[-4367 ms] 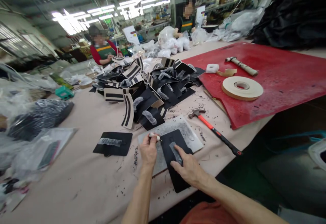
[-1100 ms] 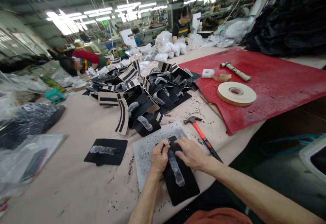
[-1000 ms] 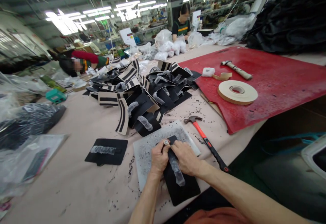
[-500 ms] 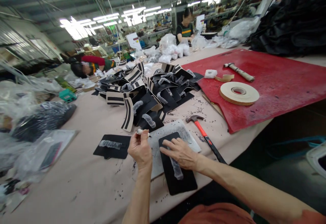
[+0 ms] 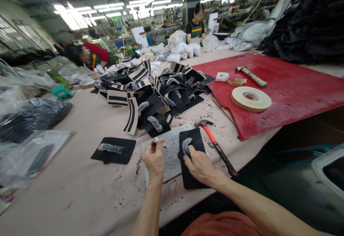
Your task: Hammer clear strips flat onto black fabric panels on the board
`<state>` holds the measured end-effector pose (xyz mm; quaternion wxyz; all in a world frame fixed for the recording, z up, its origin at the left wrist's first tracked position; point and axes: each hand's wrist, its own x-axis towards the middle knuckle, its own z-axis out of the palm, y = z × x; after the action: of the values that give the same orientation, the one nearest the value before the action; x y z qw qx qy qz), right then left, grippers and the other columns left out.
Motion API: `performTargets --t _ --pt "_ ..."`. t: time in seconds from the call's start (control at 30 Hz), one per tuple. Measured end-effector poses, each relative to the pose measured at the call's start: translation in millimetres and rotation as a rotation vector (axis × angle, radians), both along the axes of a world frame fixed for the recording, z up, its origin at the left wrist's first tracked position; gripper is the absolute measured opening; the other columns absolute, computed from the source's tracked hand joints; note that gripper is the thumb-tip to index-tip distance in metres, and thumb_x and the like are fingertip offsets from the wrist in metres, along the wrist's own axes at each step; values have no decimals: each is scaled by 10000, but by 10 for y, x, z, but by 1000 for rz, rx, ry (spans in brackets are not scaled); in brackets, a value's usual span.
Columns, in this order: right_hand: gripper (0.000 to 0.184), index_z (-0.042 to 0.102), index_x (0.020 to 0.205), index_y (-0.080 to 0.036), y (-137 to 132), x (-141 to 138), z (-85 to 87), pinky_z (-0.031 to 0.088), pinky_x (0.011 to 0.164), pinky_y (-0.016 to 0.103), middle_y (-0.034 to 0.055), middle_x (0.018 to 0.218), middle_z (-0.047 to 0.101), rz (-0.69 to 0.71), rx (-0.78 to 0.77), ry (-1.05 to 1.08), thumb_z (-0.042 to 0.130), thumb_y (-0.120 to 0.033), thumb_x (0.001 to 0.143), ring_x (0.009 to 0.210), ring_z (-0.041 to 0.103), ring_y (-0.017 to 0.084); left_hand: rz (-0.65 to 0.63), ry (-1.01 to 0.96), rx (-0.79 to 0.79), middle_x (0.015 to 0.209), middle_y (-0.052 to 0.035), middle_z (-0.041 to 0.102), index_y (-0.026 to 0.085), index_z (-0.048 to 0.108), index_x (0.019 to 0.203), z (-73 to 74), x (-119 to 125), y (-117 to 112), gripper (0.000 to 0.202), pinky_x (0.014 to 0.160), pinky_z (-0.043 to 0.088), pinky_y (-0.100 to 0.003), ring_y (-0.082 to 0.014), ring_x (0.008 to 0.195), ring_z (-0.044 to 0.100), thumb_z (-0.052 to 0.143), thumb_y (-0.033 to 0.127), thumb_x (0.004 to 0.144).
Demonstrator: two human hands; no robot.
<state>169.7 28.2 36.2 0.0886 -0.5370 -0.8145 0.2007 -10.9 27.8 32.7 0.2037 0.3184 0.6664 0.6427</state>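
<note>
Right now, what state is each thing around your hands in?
left hand: raised, pinching a small white piece.
right hand: down on the black panel, touching its clear strip; grip unclear.
grey board: flat under the panel, speckled with black bits.
hammer: lying on the table, untouched.
tape roll: flat on the red mat.
second black panel: flat, strip on top.
</note>
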Motion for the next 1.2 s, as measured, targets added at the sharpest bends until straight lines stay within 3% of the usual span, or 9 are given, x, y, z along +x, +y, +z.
performTargets --t 0.17,0.27,0.4,0.5,0.6,0.7,0.93,1.07,1.2 --pt "219 497 1125 -156 -233 19 -288 405 691 311 87 854 702 156 -45 155 432 -288 962 798 672 245 -195 -82 -40 878 -84 774 150 708 918 -193 76 121 308 758 585 -296 -193 788 725 691 446 836" --pt "334 480 1239 -117 -317 -6 -361 434 716 321 131 923 718 132 -60 136 415 -302 968 835 682 260 -280 -94 -81 896 -84 783 156 696 956 -342 67 145 292 798 582 -309 -202 828 739 678 425 843" --pt "549 347 1461 -88 -368 -12 -367 491 780 370 155 1001 727 53 -123 221 423 -361 991 898 702 292 -271 -124 -115 926 -85 790 161 682 1009 -515 49 109 297 842 571 -316 -201 870 742 651 416 862" --pt "704 193 1571 -110 -359 13 -364 514 861 419 184 1186 698 68 -117 315 474 -345 970 1004 697 308 -263 -130 -100 957 -89 789 161 674 1027 -541 58 84 300 843 571 -317 -198 879 741 633 422 884" --pt "668 301 1546 -161 -319 31 -355 523 900 440 179 1349 626 104 -136 330 523 -330 939 1063 688 315 -298 -72 -106 933 -86 791 160 678 1001 -490 78 84 281 830 576 -320 -202 855 743 636 410 882" --pt "637 386 1498 -160 -274 28 -326 535 879 433 172 1312 651 91 -175 307 556 -343 912 1012 706 320 -332 -19 -116 908 -80 794 165 679 990 -434 93 85 254 820 582 -325 -206 841 744 628 389 883" --pt "651 381 1498 -144 -284 -19 -294 528 875 456 192 1248 675 60 -197 279 557 -353 907 999 703 342 -317 102 -148 923 -66 797 186 693 979 -451 104 84 234 796 573 -313 -201 827 739 603 386 899" --pt "642 402 1480 -159 -241 45 -219 521 880 426 159 1237 673 106 -220 355 592 -359 900 983 690 300 -313 159 -139 932 -59 795 197 693 979 -501 115 90 223 789 572 -307 -202 831 741 609 386 895" --pt "339 577 1247 -172 38 385 -159 500 892 381 119 1084 665 -13 14 391 510 -363 975 983 631 255 -346 272 -93 937 -46 788 208 688 987 -519 139 64 176 789 565 -294 -196 845 739 595 334 908"
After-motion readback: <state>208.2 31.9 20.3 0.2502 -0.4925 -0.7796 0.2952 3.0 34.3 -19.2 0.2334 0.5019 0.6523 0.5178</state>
